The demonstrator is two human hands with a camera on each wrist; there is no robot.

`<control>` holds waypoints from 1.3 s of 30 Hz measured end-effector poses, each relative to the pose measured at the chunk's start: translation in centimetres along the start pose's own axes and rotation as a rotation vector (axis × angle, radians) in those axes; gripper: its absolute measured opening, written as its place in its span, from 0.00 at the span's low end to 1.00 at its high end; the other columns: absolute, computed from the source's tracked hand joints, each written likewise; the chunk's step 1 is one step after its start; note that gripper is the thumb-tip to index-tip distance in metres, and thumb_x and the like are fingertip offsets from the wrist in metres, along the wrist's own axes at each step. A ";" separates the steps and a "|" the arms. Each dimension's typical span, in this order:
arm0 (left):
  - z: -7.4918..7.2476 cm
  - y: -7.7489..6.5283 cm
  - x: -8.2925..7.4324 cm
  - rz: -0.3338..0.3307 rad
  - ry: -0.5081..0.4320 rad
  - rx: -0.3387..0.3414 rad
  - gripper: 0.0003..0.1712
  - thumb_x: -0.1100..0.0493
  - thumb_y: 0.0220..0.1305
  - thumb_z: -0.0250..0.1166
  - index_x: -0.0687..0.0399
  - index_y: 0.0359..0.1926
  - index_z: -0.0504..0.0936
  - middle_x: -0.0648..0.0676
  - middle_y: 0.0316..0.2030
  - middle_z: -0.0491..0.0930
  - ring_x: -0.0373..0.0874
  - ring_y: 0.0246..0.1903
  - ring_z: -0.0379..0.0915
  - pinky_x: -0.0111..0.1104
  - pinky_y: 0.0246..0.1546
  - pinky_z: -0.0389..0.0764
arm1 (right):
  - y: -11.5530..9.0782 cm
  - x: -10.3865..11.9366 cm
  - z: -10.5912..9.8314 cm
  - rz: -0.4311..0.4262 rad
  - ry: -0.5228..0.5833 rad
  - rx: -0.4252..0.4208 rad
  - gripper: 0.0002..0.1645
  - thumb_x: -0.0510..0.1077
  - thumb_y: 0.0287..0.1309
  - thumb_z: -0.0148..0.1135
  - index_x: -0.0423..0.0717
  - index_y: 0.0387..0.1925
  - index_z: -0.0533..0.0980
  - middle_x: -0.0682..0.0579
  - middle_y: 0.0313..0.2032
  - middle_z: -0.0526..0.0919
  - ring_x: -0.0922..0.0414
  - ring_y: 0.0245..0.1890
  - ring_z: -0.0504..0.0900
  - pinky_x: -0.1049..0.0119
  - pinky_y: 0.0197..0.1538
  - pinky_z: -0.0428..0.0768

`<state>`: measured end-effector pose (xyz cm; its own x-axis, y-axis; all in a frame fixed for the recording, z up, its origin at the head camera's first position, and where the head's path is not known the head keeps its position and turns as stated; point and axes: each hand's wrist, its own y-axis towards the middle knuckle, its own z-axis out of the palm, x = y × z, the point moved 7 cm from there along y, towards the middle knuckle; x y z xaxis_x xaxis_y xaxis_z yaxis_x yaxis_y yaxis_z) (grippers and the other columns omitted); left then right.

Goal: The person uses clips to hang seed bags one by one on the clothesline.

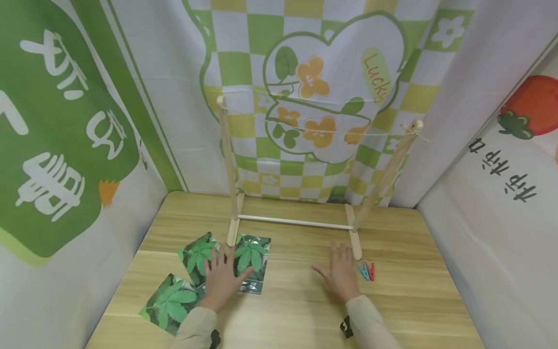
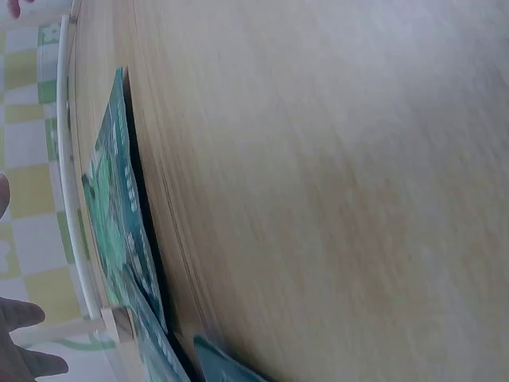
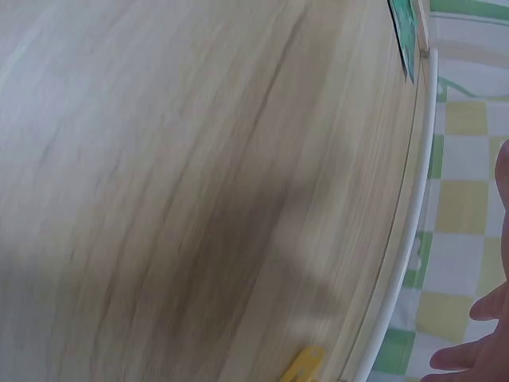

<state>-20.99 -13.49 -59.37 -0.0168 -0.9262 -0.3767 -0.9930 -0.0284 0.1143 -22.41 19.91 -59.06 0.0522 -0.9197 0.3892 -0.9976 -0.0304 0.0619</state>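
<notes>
My left hand (image 1: 222,278), fingers spread, is over or between two packets printed with green leaves, the middle one (image 1: 194,261) and the right one (image 1: 252,257); whether it touches them cannot be told. A third leaf packet (image 1: 170,303) lies to its left, nearer the front. My right hand (image 1: 342,274) has its fingers extended and its thumb out, holding nothing. Just right of it lie a blue clothespin (image 1: 363,271) and a red clothespin (image 1: 370,271). A yellow clip-like piece (image 3: 304,364) shows at the bottom of the right wrist view.
Behind both hands stands a wooden frame with a left post (image 1: 228,160), a right post (image 1: 388,174), a string (image 1: 331,133) tied between their tops and a white rod (image 1: 296,221) low down. A checked curtain (image 1: 266,179) hangs behind. A black-and-yellow object (image 1: 346,327) is by the right wrist.
</notes>
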 end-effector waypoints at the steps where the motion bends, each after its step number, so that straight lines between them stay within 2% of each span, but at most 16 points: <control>1: -0.1 0.0 0.2 -0.004 0.006 -0.003 0.51 0.29 0.57 0.62 0.58 0.69 0.65 0.73 0.70 0.57 0.72 0.72 0.45 0.69 0.66 0.50 | 0.0 -0.2 -0.1 0.007 0.002 0.005 0.58 0.70 0.57 0.59 0.37 0.73 0.52 0.26 0.71 0.52 0.31 0.72 0.50 0.33 0.71 0.53; 4: -0.4 0.1 0.9 -0.021 0.026 -0.001 0.51 0.28 0.58 0.60 0.59 0.69 0.65 0.73 0.71 0.56 0.72 0.72 0.45 0.69 0.67 0.50 | 0.2 -1.0 -0.2 0.024 -0.005 0.009 0.59 0.71 0.57 0.58 0.37 0.74 0.51 0.27 0.72 0.51 0.30 0.73 0.49 0.32 0.71 0.51; 17: -0.8 0.1 3.4 -0.108 -0.022 0.039 0.54 0.25 0.60 0.54 0.59 0.73 0.57 0.74 0.72 0.51 0.73 0.72 0.40 0.69 0.68 0.44 | 0.3 -3.3 -1.3 0.070 0.008 -0.002 0.59 0.70 0.59 0.57 0.37 0.74 0.48 0.25 0.71 0.49 0.29 0.72 0.48 0.32 0.71 0.50; 20: -0.8 -0.1 3.9 -0.131 -0.028 0.060 0.55 0.25 0.60 0.54 0.58 0.74 0.55 0.73 0.72 0.49 0.73 0.73 0.38 0.69 0.68 0.42 | 0.1 -3.5 -1.7 0.083 0.014 -0.010 0.57 0.68 0.59 0.58 0.36 0.74 0.49 0.24 0.71 0.49 0.28 0.72 0.48 0.31 0.71 0.50; 26: -1.1 -0.6 4.9 -0.145 -0.018 0.051 0.55 0.26 0.60 0.55 0.60 0.73 0.56 0.75 0.72 0.49 0.75 0.72 0.38 0.71 0.67 0.43 | 0.0 -4.0 -2.2 0.101 0.003 0.003 0.57 0.68 0.61 0.56 0.37 0.74 0.48 0.24 0.71 0.48 0.28 0.71 0.48 0.31 0.70 0.50; 34: -0.9 -1.4 6.3 -0.190 -0.026 0.072 0.55 0.26 0.60 0.55 0.61 0.74 0.54 0.75 0.72 0.46 0.74 0.72 0.35 0.71 0.67 0.39 | -0.3 -5.5 -2.5 0.103 0.011 -0.009 0.57 0.67 0.62 0.56 0.32 0.73 0.46 0.24 0.70 0.50 0.27 0.70 0.50 0.31 0.70 0.50; 39: -1.0 -2.0 7.2 -0.209 -0.020 0.073 0.56 0.25 0.60 0.54 0.61 0.73 0.54 0.76 0.72 0.45 0.74 0.72 0.35 0.71 0.67 0.38 | -0.5 -6.7 -2.6 0.129 0.026 0.017 0.57 0.68 0.63 0.54 0.33 0.74 0.45 0.23 0.70 0.48 0.26 0.70 0.48 0.31 0.71 0.48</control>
<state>-19.03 -20.47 -61.41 0.1884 -0.8956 -0.4030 -0.9810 -0.1907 -0.0349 -22.19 27.14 -59.33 -0.0758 -0.9058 0.4168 -0.9967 0.0809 -0.0054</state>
